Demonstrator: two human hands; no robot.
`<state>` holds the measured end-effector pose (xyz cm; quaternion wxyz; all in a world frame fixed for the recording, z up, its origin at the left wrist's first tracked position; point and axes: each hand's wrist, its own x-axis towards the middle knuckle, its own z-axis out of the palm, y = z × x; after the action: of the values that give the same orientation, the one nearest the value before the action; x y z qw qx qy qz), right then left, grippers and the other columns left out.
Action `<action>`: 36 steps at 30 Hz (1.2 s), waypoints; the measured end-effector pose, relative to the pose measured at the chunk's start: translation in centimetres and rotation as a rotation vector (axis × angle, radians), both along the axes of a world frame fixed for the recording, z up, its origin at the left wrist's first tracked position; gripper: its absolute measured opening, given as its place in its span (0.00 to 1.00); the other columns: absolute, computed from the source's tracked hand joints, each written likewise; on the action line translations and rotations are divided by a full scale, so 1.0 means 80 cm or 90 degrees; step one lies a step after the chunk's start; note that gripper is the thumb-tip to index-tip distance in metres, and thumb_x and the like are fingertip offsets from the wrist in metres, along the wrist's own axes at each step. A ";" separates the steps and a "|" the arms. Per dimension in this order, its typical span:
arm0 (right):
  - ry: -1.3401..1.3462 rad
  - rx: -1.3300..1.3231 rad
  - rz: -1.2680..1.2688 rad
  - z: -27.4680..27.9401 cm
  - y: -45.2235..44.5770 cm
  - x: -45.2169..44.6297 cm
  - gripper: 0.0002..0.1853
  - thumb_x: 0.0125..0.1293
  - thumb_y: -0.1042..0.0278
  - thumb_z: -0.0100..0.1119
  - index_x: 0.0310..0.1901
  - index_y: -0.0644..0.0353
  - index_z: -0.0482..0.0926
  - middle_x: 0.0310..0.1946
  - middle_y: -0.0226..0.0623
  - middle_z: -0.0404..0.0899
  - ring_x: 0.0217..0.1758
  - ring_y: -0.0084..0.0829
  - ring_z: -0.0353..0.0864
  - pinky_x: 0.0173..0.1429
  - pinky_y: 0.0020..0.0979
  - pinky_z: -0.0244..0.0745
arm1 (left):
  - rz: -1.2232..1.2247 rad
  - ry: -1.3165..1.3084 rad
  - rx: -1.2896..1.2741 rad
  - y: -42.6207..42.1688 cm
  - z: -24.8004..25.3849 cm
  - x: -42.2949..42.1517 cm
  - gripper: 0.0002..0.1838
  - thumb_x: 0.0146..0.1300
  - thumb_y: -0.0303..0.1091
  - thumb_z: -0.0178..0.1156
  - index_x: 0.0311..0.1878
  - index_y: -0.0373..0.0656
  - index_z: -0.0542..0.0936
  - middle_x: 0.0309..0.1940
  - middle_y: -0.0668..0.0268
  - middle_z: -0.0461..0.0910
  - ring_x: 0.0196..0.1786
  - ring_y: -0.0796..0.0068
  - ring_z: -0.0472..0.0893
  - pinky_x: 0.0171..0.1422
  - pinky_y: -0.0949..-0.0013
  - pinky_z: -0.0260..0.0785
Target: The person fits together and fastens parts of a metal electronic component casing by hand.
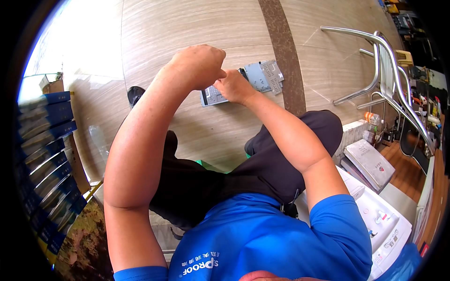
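Note:
A flat grey metal electronics case [257, 80] lies on the floor in front of me, partly hidden under my hands. At its right end is a perforated metal plate [273, 75]. My left hand [200, 64] is closed above the case's left end, wrist bent and fingers curled inward; anything in its grip is hidden. Close against it, my right hand [234, 86] rests over the case with its fingers pressed together near the left fingertips. What the right fingers hold, if anything, cannot be made out. A small black part [243, 73] shows just beyond the right hand.
A metal-framed chair [382, 70] stands to the right. Stacked blue boxes [58, 112] line the left side. Nearer on the right are a white tub-like container [382, 215] and a grey box [370, 164]. A dark brown strip [284, 42] crosses the tiled floor.

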<state>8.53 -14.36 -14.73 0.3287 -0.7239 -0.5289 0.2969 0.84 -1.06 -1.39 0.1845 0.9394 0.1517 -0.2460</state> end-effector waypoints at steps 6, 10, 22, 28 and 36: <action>-0.060 -0.042 -0.023 -0.010 0.002 0.006 0.08 0.66 0.65 0.63 0.39 0.62 0.81 0.31 0.53 0.82 0.39 0.54 0.82 0.44 0.48 0.76 | -0.001 -0.004 0.012 0.002 -0.009 -0.001 0.24 0.67 0.43 0.63 0.63 0.42 0.77 0.54 0.53 0.83 0.61 0.54 0.79 0.64 0.55 0.72; -0.041 0.023 0.006 -0.002 0.000 0.004 0.08 0.64 0.67 0.64 0.40 0.62 0.80 0.32 0.54 0.82 0.40 0.55 0.82 0.44 0.49 0.76 | 0.008 0.003 -0.002 0.000 -0.001 0.000 0.25 0.67 0.43 0.62 0.64 0.42 0.77 0.55 0.53 0.83 0.62 0.54 0.79 0.65 0.55 0.72; 0.005 -0.009 0.011 -0.004 0.001 -0.002 0.15 0.67 0.64 0.61 0.54 0.57 0.82 0.33 0.53 0.83 0.41 0.54 0.83 0.48 0.48 0.77 | -0.008 0.014 0.011 0.000 0.001 0.000 0.26 0.68 0.43 0.62 0.66 0.42 0.76 0.56 0.53 0.82 0.63 0.55 0.78 0.67 0.56 0.71; -0.060 -0.059 -0.042 -0.014 0.001 0.004 0.10 0.66 0.64 0.64 0.41 0.61 0.82 0.31 0.51 0.83 0.40 0.53 0.83 0.46 0.47 0.77 | 0.005 0.016 0.007 0.000 -0.005 -0.002 0.25 0.67 0.41 0.62 0.65 0.42 0.76 0.56 0.54 0.82 0.63 0.55 0.78 0.67 0.56 0.71; -0.051 -0.007 0.043 -0.008 0.001 0.002 0.08 0.68 0.69 0.57 0.46 0.60 0.80 0.35 0.54 0.83 0.42 0.55 0.82 0.47 0.49 0.77 | 0.003 0.024 0.004 -0.001 0.002 0.001 0.26 0.67 0.44 0.63 0.64 0.42 0.76 0.56 0.54 0.82 0.63 0.55 0.78 0.66 0.55 0.71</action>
<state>8.73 -14.24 -15.41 0.2930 -0.7187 -0.5641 0.2819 0.94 -1.17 -1.23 0.1791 0.9349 0.1578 -0.2626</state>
